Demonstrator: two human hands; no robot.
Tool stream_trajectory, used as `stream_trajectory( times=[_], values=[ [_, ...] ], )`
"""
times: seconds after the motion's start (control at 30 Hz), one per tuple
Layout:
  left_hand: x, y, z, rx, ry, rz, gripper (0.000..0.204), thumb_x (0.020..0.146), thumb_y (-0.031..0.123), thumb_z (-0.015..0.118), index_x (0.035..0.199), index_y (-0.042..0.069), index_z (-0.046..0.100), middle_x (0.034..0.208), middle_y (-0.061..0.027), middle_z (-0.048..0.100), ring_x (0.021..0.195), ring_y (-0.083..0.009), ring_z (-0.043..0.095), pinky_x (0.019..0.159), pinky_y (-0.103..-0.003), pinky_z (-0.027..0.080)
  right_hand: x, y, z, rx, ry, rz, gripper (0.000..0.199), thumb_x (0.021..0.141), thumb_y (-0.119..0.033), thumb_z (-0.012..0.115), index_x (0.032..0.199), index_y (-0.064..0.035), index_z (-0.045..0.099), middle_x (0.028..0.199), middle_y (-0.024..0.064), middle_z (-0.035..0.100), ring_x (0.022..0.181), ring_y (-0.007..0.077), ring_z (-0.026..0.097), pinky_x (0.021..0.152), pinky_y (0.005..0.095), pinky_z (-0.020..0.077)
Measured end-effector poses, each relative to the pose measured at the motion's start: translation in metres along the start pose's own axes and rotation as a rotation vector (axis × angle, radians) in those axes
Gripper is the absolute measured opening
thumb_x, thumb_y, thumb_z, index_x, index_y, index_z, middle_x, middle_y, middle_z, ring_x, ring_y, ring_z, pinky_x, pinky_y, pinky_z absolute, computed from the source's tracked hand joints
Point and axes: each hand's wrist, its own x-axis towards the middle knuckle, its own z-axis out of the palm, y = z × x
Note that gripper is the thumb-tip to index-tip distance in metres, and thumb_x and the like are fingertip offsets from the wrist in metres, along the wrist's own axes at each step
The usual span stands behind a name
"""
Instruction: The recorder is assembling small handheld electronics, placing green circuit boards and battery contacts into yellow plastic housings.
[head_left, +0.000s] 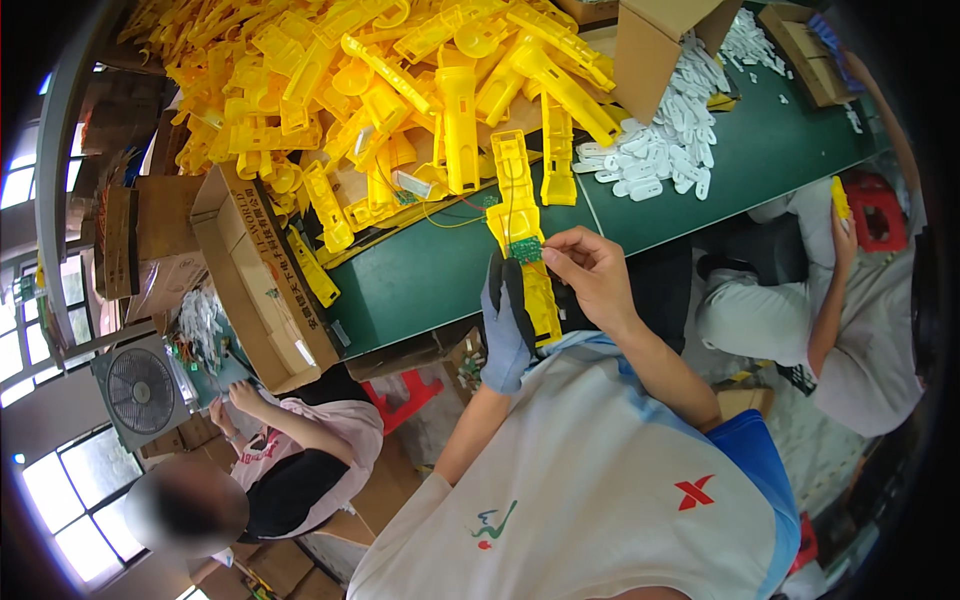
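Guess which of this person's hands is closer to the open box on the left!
Left. The left hand sits right of the open box, not touching it; the right hand is farther right.

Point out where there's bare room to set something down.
The green table is bare between the open carton and the gloved left hand, and again just right of the heaped white pieces. Farther back, piled yellow housings crowd it.

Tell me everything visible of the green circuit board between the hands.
The green circuit board is small and roughly rectangular, its face dotted with pale spots too small to identify. It overlaps a yellow plastic housing; whether it rests there is unclear. The right hand has fingertips at its right edge; the gloved left hand is beside its lower left.
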Motion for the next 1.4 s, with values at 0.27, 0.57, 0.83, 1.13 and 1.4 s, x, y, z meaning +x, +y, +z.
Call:
stream_trajectory(
  times=[0.27, 0.57, 0.83, 1.13, 1.4],
  values=[
    [0.001, -0.003, -0.007, -0.018, -0.015, -0.145, 0.038, 0.104, 0.025, 0.048, 0.132, 0.001, 0.045, 0.105, -0.0104, 0.060, 0.090, -0.0154, 0.061, 0.074, -0.028, 0.052, 0.003, 0.010, -0.007, 0.082, -0.067, 0.053, 0.007, 0.092, -0.007, 0.067, 0.093, -0.0012, 0.064, 0.085, 0.0008, 0.066, 0.074, 0.0030, 0.058, 0.067, 0.0185, 0.0469],
    [-0.007, -0.025, -0.016, 0.251, 0.101, 0.040, 0.041, 0.099, 0.008, 0.047, 0.138, -0.002, 0.040, 0.114, -0.0141, 0.060, 0.098, -0.0164, 0.061, 0.080, -0.025, 0.050, -0.004, 0.021, -0.023, 0.025, -0.214, 0.051, 0.008, 0.094, -0.006, 0.066, 0.090, -0.0035, 0.060, 0.084, -0.0009, 0.064, 0.073, 0.0024, 0.057, 0.065, 0.0190, 0.0452],
    [0.014, -0.012, 0.001, -0.113, -0.031, -0.101, 0.031, 0.103, 0.030, 0.046, 0.125, 0.008, 0.048, 0.093, -0.0101, 0.064, 0.073, -0.0224, 0.067, 0.064, -0.037, 0.057, 0.020, -0.030, -0.119, -1.336, 0.395, -0.710, 0.018, 0.078, -0.015, 0.076, 0.095, -0.0113, 0.071, 0.100, 0.0028, 0.065, 0.094, 0.0256, 0.060, 0.080, 0.0367, 0.0505],
    [0.027, -0.013, 0.014, -0.127, -0.088, -0.215, 0.033, 0.102, 0.035, 0.049, 0.120, 0.007, 0.050, 0.088, -0.0107, 0.064, 0.070, -0.0221, 0.065, 0.061, -0.033, 0.055, 0.055, -0.033, -0.148, -1.421, 0.212, -0.919, 0.016, 0.077, -0.018, 0.077, 0.087, -0.0103, 0.067, 0.097, 0.0017, 0.061, 0.093, 0.0229, 0.058, 0.076, 0.0361, 0.0472],
    [0.035, -0.035, -0.004, -0.155, -0.065, -0.194, 0.032, 0.103, 0.033, 0.050, 0.121, 0.006, 0.051, 0.093, -0.0089, 0.064, 0.075, -0.0184, 0.066, 0.066, -0.031, 0.056, 0.029, -0.023, -0.136, -1.407, 0.091, -0.816, 0.020, 0.075, -0.020, 0.078, 0.091, -0.0114, 0.069, 0.092, 0.0027, 0.060, 0.086, 0.0234, 0.058, 0.074, 0.0354, 0.0456]
  ],
)
